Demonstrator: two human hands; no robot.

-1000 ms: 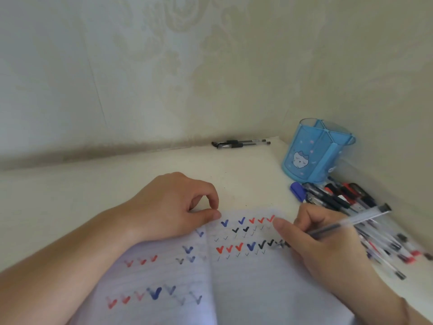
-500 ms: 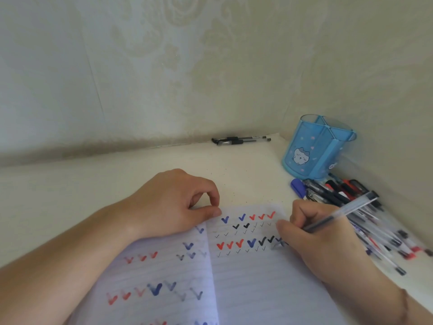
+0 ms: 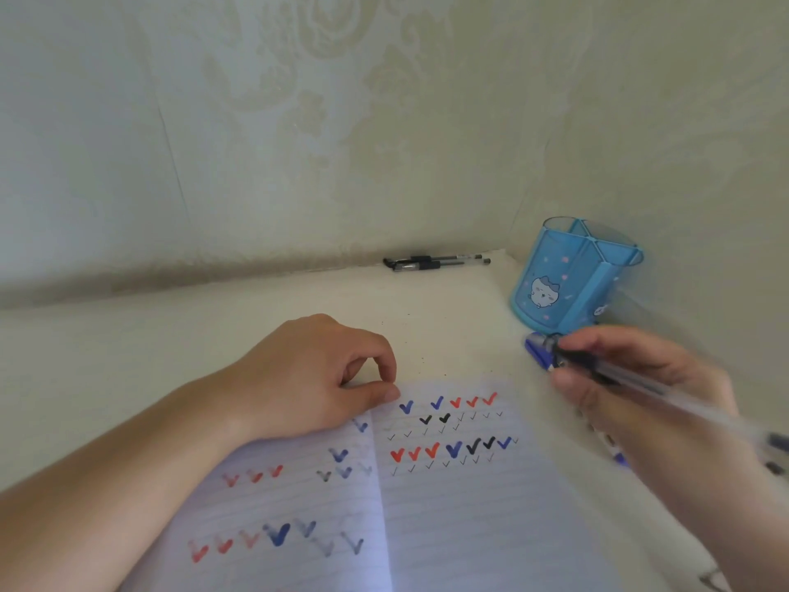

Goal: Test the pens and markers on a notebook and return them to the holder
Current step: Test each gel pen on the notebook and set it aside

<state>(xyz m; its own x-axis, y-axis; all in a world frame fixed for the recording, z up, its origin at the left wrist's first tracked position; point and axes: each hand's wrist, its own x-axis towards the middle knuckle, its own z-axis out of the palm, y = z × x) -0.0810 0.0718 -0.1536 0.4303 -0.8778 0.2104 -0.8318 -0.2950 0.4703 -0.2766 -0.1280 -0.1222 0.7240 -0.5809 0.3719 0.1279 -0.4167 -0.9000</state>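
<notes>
Blue holder (image 3: pixel 568 284) with white cat print, pink dots. Lined white notebook (image 3: pixel 448 506) near it: red, blue, black ticks. Cream desk (image 3: pixel 128 356); embossed cream wallpaper (image 3: pixel 299 100) behind holder.

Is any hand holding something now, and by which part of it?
The right hand holds a clear pen near its writing tip. The left hand holds nothing.

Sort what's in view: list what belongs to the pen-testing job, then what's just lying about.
Belongs to the job:
- open lined notebook with tick marks
- clear-barrelled pen held in the right hand
- left hand resting on the notebook
- blue plastic cat-print pen holder
- blue marker cap beside the holder

Lying about:
- none clearly; two black pens by the wall may be part of the job
</notes>
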